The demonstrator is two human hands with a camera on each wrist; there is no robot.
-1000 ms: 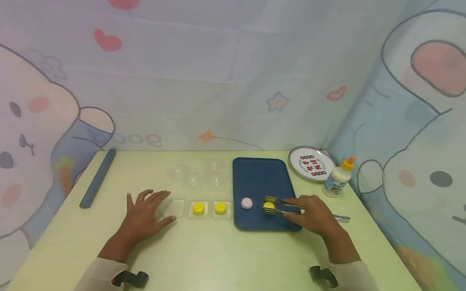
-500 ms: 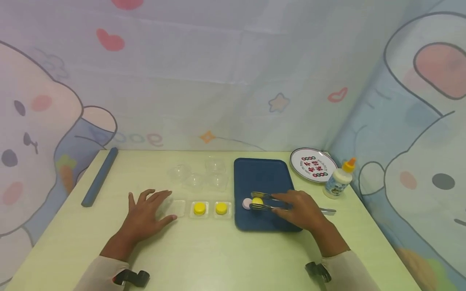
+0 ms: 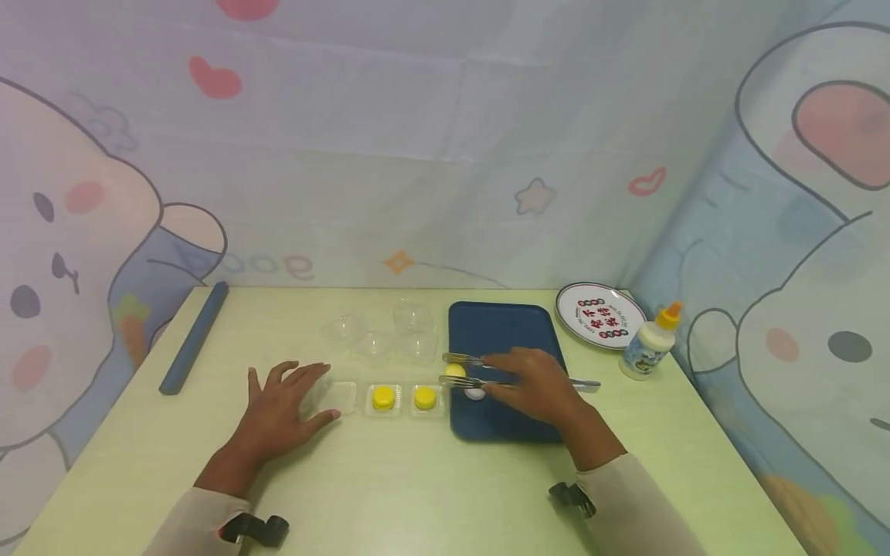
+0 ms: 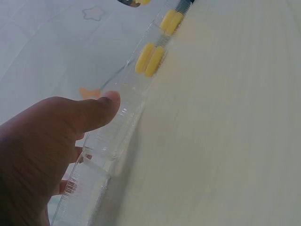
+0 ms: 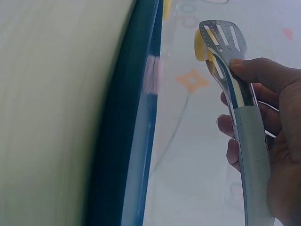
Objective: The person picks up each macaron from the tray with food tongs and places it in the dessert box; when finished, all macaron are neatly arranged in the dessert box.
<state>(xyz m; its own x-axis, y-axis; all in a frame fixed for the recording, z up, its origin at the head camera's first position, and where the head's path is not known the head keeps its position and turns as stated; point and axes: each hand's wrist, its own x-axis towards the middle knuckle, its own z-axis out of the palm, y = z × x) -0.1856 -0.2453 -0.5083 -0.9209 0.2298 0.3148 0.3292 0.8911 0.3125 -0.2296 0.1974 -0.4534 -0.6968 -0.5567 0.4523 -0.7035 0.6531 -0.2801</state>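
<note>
My left hand (image 3: 278, 413) spans the left part of a clear plastic box (image 3: 341, 398), thumb on its near edge and fingers on the far side. Two yellow macarons (image 3: 383, 398) sit in clear plastic holders to the right of that hand. My right hand (image 3: 531, 386) grips metal tongs (image 5: 251, 160), whose slotted ends pinch another yellow macaron (image 5: 200, 45). That macaron is raised, over the left edge of the dark blue tray (image 3: 501, 328) in the head view. A pale pink macaron (image 5: 152, 75) lies on the tray, partly hidden by the tongs in the head view.
Several clear domed pieces (image 3: 371, 345) lie behind the box. A printed plate (image 3: 598, 315) and a white bottle with an orange tip (image 3: 650, 344) stand at the back right. A grey-blue bar (image 3: 195, 340) lies at the left edge. Printed cloth hangs behind the table.
My right hand has moved left and away from me, carrying the yellow macaron in the tongs from the tray's middle past the pink one. The left hand has stayed put.
</note>
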